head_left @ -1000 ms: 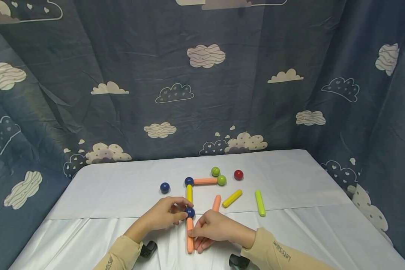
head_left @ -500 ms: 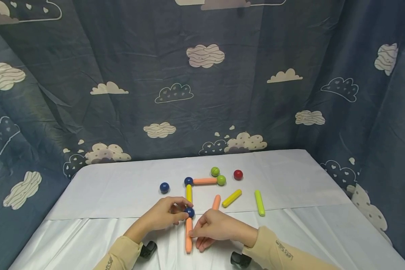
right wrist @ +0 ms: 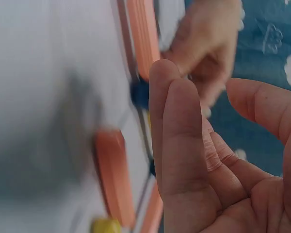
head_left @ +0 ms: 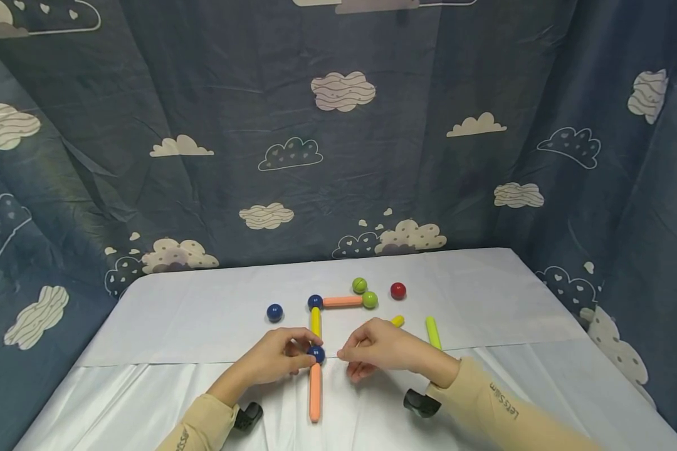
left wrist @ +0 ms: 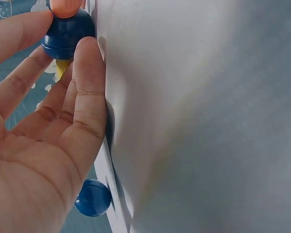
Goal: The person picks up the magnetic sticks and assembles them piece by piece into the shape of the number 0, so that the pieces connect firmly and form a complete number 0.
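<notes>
My left hand (head_left: 279, 357) pinches a blue ball (head_left: 316, 354) between thumb and fingers. In the left wrist view that ball (left wrist: 70, 34) shows an orange stick (left wrist: 65, 6) on one side and yellow on the other. From the ball, an orange stick (head_left: 314, 394) runs toward me and a yellow stick (head_left: 316, 322) runs away to a second blue ball (head_left: 315, 302). My right hand (head_left: 386, 347) hovers right of the held ball, thumb and fingers apart with nothing between them. Beside it in the right wrist view lies a loose orange stick (right wrist: 115, 177), hidden in the head view.
From the far blue ball an orange stick (head_left: 342, 302) reaches a green ball (head_left: 370, 300). Around lie another green ball (head_left: 360, 285), a red ball (head_left: 398, 290), a blue ball (head_left: 274, 312), a partly covered yellow stick (head_left: 397, 321) and a lime stick (head_left: 433, 333).
My right hand has left the near orange stick and moved away from me and rightward, now covering the loose orange stick in the head view. My left hand stays on the blue ball.
</notes>
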Demonstrator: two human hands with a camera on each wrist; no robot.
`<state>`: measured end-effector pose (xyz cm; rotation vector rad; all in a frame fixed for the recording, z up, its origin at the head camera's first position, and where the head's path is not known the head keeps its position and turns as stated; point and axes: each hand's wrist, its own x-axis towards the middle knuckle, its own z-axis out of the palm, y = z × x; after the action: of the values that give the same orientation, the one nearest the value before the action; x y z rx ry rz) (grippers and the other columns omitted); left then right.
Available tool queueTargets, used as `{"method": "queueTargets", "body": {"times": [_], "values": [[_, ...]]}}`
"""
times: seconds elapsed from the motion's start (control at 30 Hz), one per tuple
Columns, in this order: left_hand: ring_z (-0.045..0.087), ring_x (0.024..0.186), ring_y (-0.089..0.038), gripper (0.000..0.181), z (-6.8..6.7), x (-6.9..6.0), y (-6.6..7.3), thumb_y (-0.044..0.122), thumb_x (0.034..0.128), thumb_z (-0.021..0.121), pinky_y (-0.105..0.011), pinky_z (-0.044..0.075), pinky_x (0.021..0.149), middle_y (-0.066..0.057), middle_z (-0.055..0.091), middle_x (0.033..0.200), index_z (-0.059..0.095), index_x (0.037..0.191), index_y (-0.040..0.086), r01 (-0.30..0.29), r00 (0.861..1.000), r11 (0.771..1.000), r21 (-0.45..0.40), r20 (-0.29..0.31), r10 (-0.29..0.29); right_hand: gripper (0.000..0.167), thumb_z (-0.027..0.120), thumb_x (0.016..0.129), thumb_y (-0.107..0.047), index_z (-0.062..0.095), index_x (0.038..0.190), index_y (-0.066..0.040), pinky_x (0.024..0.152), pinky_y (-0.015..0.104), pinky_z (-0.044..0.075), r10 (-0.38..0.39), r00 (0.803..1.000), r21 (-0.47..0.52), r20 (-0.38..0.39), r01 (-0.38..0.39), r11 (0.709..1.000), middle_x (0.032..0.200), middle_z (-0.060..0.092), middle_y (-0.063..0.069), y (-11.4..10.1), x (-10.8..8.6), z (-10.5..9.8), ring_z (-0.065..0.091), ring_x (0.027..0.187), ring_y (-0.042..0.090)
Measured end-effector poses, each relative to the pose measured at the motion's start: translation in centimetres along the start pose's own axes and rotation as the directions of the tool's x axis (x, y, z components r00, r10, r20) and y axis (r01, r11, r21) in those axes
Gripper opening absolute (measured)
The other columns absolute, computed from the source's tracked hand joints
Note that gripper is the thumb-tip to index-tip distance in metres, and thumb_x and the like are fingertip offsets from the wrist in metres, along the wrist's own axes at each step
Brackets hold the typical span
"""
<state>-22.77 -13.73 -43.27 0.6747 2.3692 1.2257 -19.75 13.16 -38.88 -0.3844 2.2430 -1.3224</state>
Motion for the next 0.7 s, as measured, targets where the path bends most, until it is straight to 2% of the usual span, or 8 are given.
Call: {"method": "queueTargets", "body": {"times": [0.2,0.4,0.57,0.7], "values": [[0.069,0.082,-0.017,0.027,0.0,0.0,0.0,0.017,0.0993,0.077,-0.026,0.055,0.064,-0.006,0.071,0.111,0.074,0.126,0.014,-0.008,1.0,1.0,0.013,-0.007,0.008,0.027,0.074,0.102,-0.025,0.075,0.107,0.002,0.078,0.034,0.066,-0.009,0.994,-0.066,-0.105,0.002,0.998,0.087,0.081,0.009,-0.1,-0.2,-3.3,0.077,0.078,0.015],[0.069,0.083,-0.017,0.027,0.1,-0.1,0.2,0.016,0.0996,0.077,-0.026,0.055,0.065,-0.006,0.07,0.112,0.073,0.126,0.012,-0.005,1.0,1.0,0.01,-0.008,0.005,0.027,0.073,0.102,-0.022,0.074,0.112,0.003,0.083,0.041,0.066,-0.008,0.974,-0.138,-0.224,-0.024,0.99,0.09,0.08,0.01,0.6,0.2,-6.7,0.075,0.082,0.021],[0.069,0.083,-0.017,0.027,0.1,-0.1,0.2,0.016,0.0995,0.077,-0.025,0.054,0.065,-0.006,0.07,0.113,0.073,0.126,0.013,-0.004,1.0,1.0,0.012,-0.011,0.004,0.023,0.073,0.103,-0.024,0.074,0.113,-0.003,0.08,0.033,0.065,0.011,0.948,-0.226,-0.317,-0.086,0.97,0.088,0.077,0.005,1.5,1.0,-9.2,0.074,0.084,0.02],[0.069,0.082,-0.016,0.026,0.1,-0.2,0.1,0.017,0.0995,0.077,-0.026,0.054,0.065,-0.006,0.07,0.113,0.074,0.126,0.015,-0.001,1.0,1.0,0.013,-0.012,0.001,0.024,0.076,0.101,-0.026,0.074,0.114,-0.006,0.075,0.029,0.061,0.025,0.927,-0.288,-0.374,-0.141,0.947,0.088,0.077,0.006,2.3,1.6,-10.7,0.074,0.084,0.023]]}}
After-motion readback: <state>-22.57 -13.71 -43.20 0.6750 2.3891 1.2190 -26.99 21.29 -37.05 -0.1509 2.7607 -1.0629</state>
